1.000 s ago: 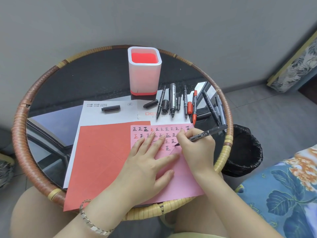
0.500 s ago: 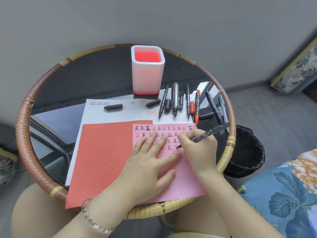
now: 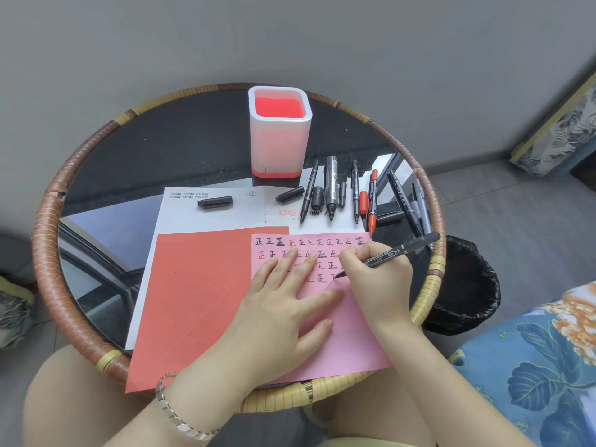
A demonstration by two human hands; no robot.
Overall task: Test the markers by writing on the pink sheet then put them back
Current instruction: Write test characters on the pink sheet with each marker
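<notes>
The pink sheet (image 3: 351, 337) lies at the table's near right, with rows of written characters along its top. My left hand (image 3: 283, 304) rests flat on it, fingers spread. My right hand (image 3: 377, 279) grips a black marker (image 3: 400, 250), whose tip touches the sheet in the fourth row of characters. Several uncapped markers (image 3: 332, 188) and a red marker (image 3: 373, 201) lie in a row behind the sheet, with loose caps (image 3: 289, 194) among them. A white and red pen holder (image 3: 280, 133) stands upright at the back.
A red sheet (image 3: 200, 291) and a white printed paper (image 3: 222, 214) lie left of the pink one, with a black cap (image 3: 214, 201) on the paper. The round glass table has a woven rim (image 3: 48, 221). A black bin (image 3: 464, 285) stands to the right.
My right hand has shifted the marker tip slightly along the fourth row while writing. My left hand stays flat on the sheet.
</notes>
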